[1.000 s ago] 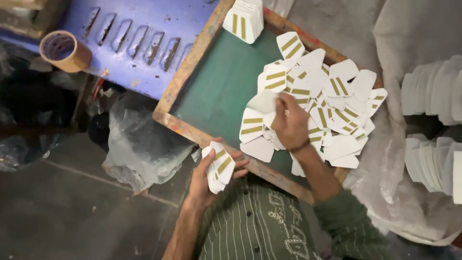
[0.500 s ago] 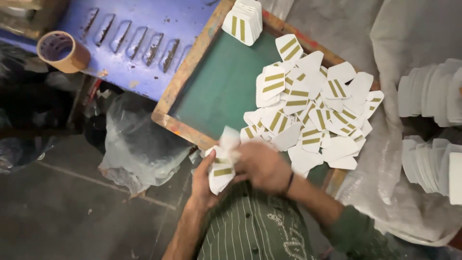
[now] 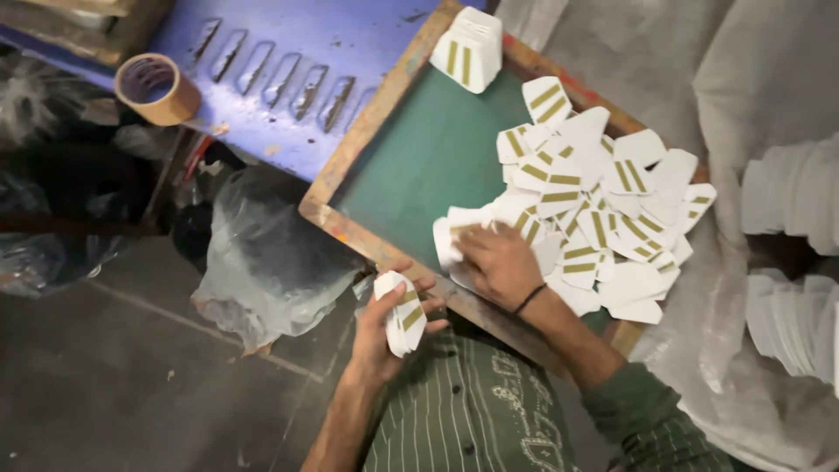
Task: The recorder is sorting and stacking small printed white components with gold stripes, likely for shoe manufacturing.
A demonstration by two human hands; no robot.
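At the near edge of the wooden-framed screen (image 3: 367,114), the left hand (image 3: 384,328) is curled around a small stack of white cut pieces with gold stripes (image 3: 400,313). Half a second ago the right hand (image 3: 498,262) met that stack; now it has moved out to two o'clock and lies palm down, fingers spread, on the loose pile of striped pieces (image 3: 603,218). At twelve o'clock stands a neat stack (image 3: 468,48). Toward ten o'clock, a tape roll (image 3: 157,87) rests on the blue panel (image 3: 288,52).
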